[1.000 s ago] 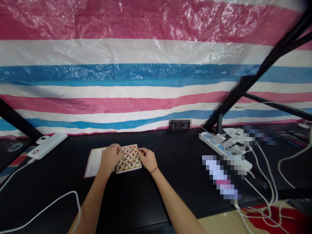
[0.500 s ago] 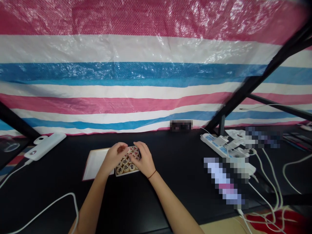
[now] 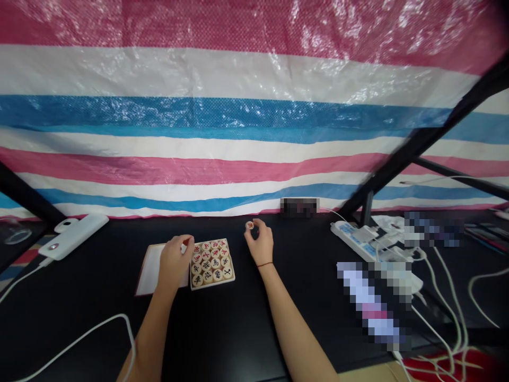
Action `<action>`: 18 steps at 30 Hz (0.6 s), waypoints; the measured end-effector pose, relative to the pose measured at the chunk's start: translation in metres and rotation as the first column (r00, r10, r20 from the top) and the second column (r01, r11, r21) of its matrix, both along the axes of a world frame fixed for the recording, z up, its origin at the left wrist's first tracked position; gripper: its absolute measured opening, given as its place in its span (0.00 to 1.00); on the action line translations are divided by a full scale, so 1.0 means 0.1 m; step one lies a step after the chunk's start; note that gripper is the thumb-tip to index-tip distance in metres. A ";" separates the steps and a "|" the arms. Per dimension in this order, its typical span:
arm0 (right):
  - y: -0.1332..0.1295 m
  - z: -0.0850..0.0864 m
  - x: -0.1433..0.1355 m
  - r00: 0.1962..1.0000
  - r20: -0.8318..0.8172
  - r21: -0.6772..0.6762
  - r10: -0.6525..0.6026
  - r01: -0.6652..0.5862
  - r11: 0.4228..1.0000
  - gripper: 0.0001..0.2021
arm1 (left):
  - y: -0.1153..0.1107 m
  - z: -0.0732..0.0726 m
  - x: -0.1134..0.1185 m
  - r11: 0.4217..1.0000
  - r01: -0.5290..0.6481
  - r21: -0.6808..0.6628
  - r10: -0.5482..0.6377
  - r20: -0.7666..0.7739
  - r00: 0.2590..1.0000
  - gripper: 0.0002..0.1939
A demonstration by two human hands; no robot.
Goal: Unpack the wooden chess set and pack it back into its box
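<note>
My right hand (image 3: 260,245) pinches a xiangqi piece (image 3: 249,225), a pale round disc with a red character, between thumb and fingers. It is held beyond and to the right of a shallow pale box (image 3: 213,286). Rows of xiangqi pieces (image 3: 215,263) fill that box, red-lettered ones at the far side and black-lettered ones nearer. At the box's left edge, my left hand (image 3: 172,261) has its thumb and fingers drawn together; anything between them is hidden. Under that hand lies a white-lined lid (image 3: 149,273) with a dark red edge, partly covered.
A white device (image 3: 75,239) with a cable lies at the far left. To the right are a power strip (image 3: 353,239) with plugs and cables, and a blurred-out flat object (image 3: 369,305). A blurred dark block (image 3: 299,207) stands by the striped sheet (image 3: 199,159) behind the black table.
My right hand has moved away from the box to the right, carrying a red-lettered piece. My left hand has shifted left off the pieces, so more of them show.
</note>
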State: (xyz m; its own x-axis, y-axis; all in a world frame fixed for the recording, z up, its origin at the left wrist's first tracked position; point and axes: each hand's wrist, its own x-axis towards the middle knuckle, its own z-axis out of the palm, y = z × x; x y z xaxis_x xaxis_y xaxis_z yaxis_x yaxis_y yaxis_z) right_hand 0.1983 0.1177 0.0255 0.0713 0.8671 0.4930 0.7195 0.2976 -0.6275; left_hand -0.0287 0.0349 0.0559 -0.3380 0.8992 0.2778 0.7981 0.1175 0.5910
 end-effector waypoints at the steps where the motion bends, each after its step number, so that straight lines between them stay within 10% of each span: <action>1: 0.05 -0.05 0.05 0.999 0.051 -0.049 0.010 -0.007 0.999 0.12 | 0.00 -0.02 -0.04 1.000 -0.003 -0.028 0.001 -0.067 0.998 0.14; 8: 0.02 -0.15 0.05 0.980 0.198 -0.088 -0.024 0.042 0.995 0.12 | -0.01 -0.04 0.01 0.970 -0.113 -0.215 0.028 -0.363 0.931 0.13; 18: -0.17 -0.11 -0.14 0.985 0.131 -0.043 0.114 -0.109 0.993 0.09 | -0.01 0.09 0.24 0.928 -0.153 -0.339 0.026 -0.352 0.936 0.18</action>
State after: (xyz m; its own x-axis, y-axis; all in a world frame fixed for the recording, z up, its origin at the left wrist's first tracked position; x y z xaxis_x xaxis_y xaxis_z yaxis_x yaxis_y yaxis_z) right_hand 0.1846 0.1009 0.0143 -0.0911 0.8831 0.4602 0.7608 0.3599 -0.5401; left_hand -0.0043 0.0338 0.0651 -0.3656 0.9290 0.0569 0.9166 0.3488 0.1952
